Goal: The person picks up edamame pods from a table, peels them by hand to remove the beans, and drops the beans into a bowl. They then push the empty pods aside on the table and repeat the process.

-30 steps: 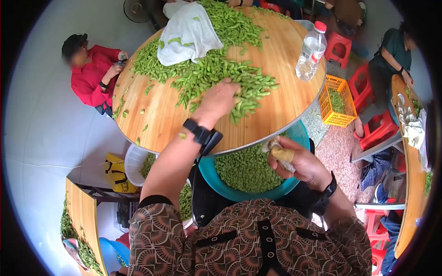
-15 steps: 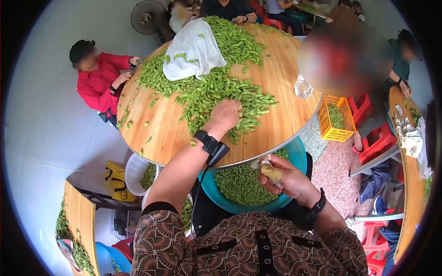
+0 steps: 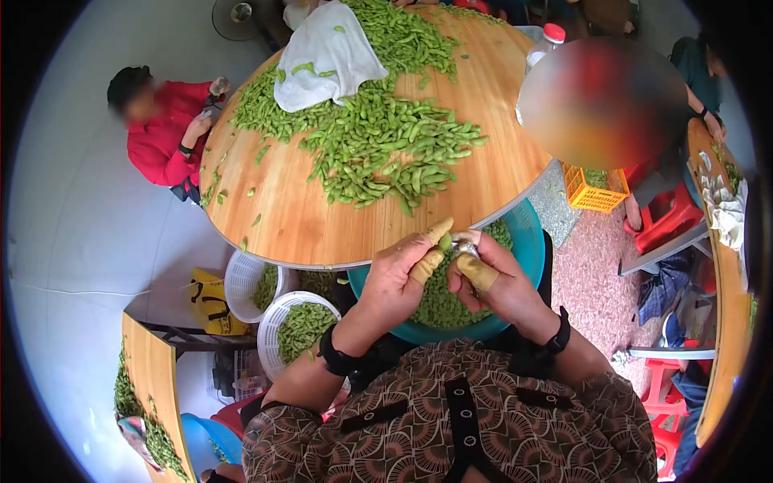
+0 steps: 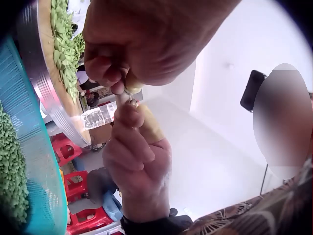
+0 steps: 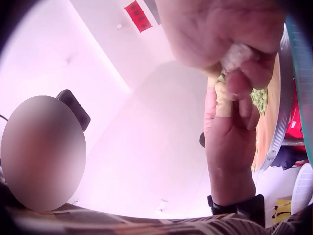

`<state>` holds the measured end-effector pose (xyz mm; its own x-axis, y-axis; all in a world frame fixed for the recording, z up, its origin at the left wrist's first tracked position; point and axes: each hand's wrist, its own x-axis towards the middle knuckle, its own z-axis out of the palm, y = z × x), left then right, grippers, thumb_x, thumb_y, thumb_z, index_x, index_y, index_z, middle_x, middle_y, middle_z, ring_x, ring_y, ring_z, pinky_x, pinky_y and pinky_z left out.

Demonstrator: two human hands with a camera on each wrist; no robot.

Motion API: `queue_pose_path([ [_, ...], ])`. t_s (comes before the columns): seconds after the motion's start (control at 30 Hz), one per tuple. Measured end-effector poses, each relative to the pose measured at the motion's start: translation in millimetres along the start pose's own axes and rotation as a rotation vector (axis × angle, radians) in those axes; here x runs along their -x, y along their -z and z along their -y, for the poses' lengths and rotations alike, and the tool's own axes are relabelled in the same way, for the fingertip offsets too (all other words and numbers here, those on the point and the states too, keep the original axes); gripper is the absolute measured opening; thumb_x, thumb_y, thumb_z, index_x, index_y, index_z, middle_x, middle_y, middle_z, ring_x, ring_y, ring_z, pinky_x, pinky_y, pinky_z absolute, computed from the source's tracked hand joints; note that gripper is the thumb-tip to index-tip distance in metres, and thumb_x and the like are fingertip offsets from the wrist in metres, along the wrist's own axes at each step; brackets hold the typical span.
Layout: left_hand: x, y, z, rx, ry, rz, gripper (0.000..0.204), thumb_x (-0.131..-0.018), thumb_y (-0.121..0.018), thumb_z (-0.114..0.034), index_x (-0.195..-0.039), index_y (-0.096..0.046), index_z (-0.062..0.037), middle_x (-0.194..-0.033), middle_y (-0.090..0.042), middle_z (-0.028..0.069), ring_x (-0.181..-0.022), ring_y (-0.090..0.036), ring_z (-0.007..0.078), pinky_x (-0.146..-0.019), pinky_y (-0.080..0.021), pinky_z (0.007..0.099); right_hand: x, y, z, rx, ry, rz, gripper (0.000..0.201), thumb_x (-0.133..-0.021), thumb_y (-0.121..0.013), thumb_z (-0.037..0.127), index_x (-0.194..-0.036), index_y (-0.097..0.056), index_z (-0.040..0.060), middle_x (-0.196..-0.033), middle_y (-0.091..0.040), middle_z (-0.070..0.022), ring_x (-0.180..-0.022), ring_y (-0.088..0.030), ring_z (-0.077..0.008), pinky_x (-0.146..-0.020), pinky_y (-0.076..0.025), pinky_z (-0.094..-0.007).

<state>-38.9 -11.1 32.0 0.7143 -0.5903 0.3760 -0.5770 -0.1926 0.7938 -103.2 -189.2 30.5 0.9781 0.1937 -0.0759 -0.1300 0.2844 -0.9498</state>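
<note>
Busy room with pale walls and a pinkish speckled floor (image 3: 600, 282), and a big round wooden table (image 3: 314, 229) up front. Call the wearer's edge 6 o'clock. A heap of green edamame pods (image 3: 378, 149) sprawls from about 12 down to the middle and toward 6, with a white cloth (image 3: 322, 52) lying on it near 11. There's a red-capped bottle (image 3: 553, 34) at 2, partly hidden by a blur, and a person in red (image 3: 165, 133) sits at 9. Yellow crate (image 3: 597, 187) on the floor at 4, white baskets (image 3: 291, 302) at 7.

The hands are close together just off the edge at 6, above a teal basin (image 3: 527, 233) of small green beans. Left hand (image 3: 394, 278) has thumb and index narrowed, pinching one green pod (image 3: 444, 241) by the right hand's tips. Right hand (image 3: 503, 282) has its fingers curled round a small whitish piece (image 3: 465, 246), shiny at the tip; can't tell what that is. Tan finger covers (image 3: 478, 274) on both hands, btw.
</note>
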Motion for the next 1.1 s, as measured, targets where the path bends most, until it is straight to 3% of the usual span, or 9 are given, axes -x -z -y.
queue_pose_path([
  [0.33, 15.4, -0.3, -10.1, -0.308, -0.147, 0.012, 0.038, -0.09, -0.06, -0.007, -0.128, -0.056, -0.0002, -0.093, -0.065, 0.0099, -0.075, -0.063, 0.0192, -0.068, -0.051, 0.0281, 4.9, 1.2, 3.3, -0.047, -0.049, 0.085, 0.022, -0.099, -0.043, 0.013, -0.12, -0.047, 0.0085, -0.075, -0.052, -0.0008, -0.049, -0.04, -0.0056, -0.042, -0.03, -0.0204],
  [0.4, 19.1, 0.2, -4.2, -0.195, -0.26, -0.053, 0.038, -0.091, -0.061, -0.007, -0.128, -0.056, -0.0011, -0.087, -0.063, 0.0061, -0.067, -0.06, 0.0155, -0.061, -0.05, 0.0268, 9.4, 4.0, 15.3, -0.349, -0.285, 0.216, 0.025, -0.099, -0.043, 0.015, -0.123, -0.046, 0.0105, -0.073, -0.051, -0.0002, -0.046, -0.037, -0.0042, -0.04, -0.026, -0.0191],
  [0.47, 24.0, 6.8, 3.3, 1.074, 0.596, 0.21, 0.036, -0.092, -0.059, -0.004, -0.128, -0.057, -0.0048, -0.08, -0.058, -0.0002, -0.06, -0.052, 0.0085, -0.053, -0.044, 0.0231, 5.1, 9.5, -2.9, -0.457, -0.308, 0.299, 0.028, -0.098, -0.045, 0.018, -0.125, -0.045, 0.0117, -0.071, -0.051, 0.0, -0.043, -0.034, -0.0042, -0.039, -0.024, -0.0193],
  [0.5, 25.8, 4.6, 13.2, 1.191, 0.582, 0.235, 0.035, -0.092, -0.058, -0.004, -0.127, -0.057, -0.006, -0.083, -0.059, -0.0032, -0.061, -0.051, 0.0046, -0.052, -0.04, 0.0186, 3.6, 8.8, -11.8, -0.551, -0.325, 0.275, 0.029, -0.098, -0.046, 0.019, -0.125, -0.045, 0.011, -0.071, -0.051, -0.0001, -0.042, -0.034, -0.0045, -0.039, -0.024, -0.0198],
  [0.53, 26.7, 1.6, 15.3, 1.193, 0.584, 0.235, 0.035, -0.092, -0.058, -0.004, -0.127, -0.057, -0.006, -0.083, -0.059, -0.0032, -0.061, -0.051, 0.0046, -0.052, -0.04, 0.0186, 1.1, 9.2, -20.8, -0.645, -0.342, 0.251, 0.029, -0.097, -0.047, 0.02, -0.125, -0.045, 0.0103, -0.071, -0.051, -0.0003, -0.041, -0.034, -0.0049, -0.038, -0.024, -0.0204],
  [0.6, 29.3, -10.2, 17.3, 0.345, 0.376, 0.058, 0.034, -0.09, -0.062, -0.004, -0.124, -0.058, -0.003, -0.084, -0.063, 0.0007, -0.064, -0.057, 0.0077, -0.054, -0.045, 0.0223, -1.9, 11.1, -34.2, -0.653, -0.345, 0.223, 0.029, -0.097, -0.047, 0.02, -0.124, -0.045, 0.0089, -0.071, -0.053, -0.0013, -0.041, -0.035, -0.0071, -0.038, -0.025, -0.0221],
  [0.63, 27.0, -18.5, 24.6, -0.067, -0.09, -0.126, 0.032, -0.084, -0.068, -0.003, -0.115, -0.062, -0.0018, -0.085, -0.066, 0.0071, -0.067, -0.063, 0.0159, -0.058, -0.05, 0.0272, -2.1, 10.0, -36.4, -0.587, -0.331, 0.148, 0.027, -0.097, -0.047, 0.02, -0.122, -0.046, 0.0084, -0.072, -0.054, -0.0018, -0.041, -0.037, -0.0084, -0.038, -0.026, -0.0228],
  [0.73, 22.9, -13.9, 16.3, -0.473, -0.261, -0.14, 0.027, -0.078, -0.071, -0.001, -0.104, -0.063, -0.0014, -0.086, -0.066, 0.013, -0.071, -0.066, 0.0249, -0.063, -0.052, 0.031, -1.4, -1.8, -35.0, -0.426, -0.297, -0.002, 0.024, -0.098, -0.047, 0.019, -0.119, -0.047, 0.0079, -0.072, -0.055, -0.0027, -0.042, -0.04, -0.0105, -0.039, -0.028, -0.0239],
  [1.1, 28.8, -26.6, 40.8, 0.309, 0.505, -0.021, 0.009, -0.089, -0.057, -0.004, -0.098, -0.06, -0.002, -0.074, -0.06, 0.0133, -0.063, -0.06, 0.0256, -0.057, -0.048, 0.0303, -0.6, 10.2, -50.1, -0.169, -0.259, -0.025, 0.016, -0.097, -0.05, 0.015, -0.11, -0.052, 0.0075, -0.07, -0.055, -0.0025, -0.046, -0.045, -0.009, -0.041, -0.032, -0.024],
])
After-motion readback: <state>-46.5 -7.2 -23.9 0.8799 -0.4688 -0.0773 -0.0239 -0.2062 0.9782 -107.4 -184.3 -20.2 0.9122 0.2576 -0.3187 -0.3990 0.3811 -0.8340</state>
